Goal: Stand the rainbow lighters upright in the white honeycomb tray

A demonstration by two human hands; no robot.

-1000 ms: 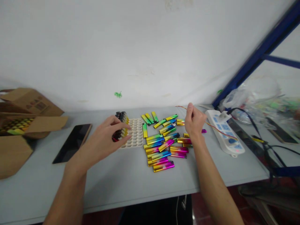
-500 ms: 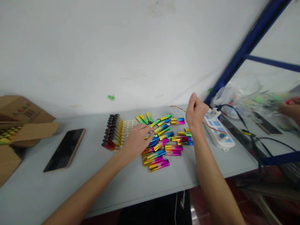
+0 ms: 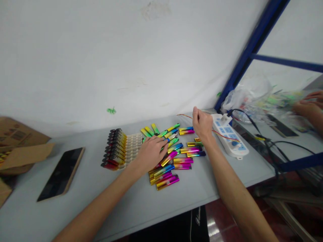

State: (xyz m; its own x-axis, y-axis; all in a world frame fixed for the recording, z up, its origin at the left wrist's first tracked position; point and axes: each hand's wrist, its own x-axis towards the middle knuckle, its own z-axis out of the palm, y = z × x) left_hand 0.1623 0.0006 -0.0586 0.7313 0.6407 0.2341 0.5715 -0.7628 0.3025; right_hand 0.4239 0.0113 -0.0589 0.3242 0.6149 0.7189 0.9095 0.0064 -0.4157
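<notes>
The left hand's [image 3: 151,153] fingers bent over loose lighters [image 3: 168,181] on the desk [image 3: 131,210], any grip hidden; the right hand's [image 3: 203,124] curled inward (closure, contents unclear). The tray's [image 3: 133,144] holes presumably kept black-topped lighters [image 3: 116,148] upright.

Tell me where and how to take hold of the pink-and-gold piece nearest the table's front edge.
Pinch the pink-and-gold piece across its middle, probably best from above and the front edge's side: it is slim and lies flat, with its front long side unobstructed, while other shiny pieces crowd behind it.
</notes>
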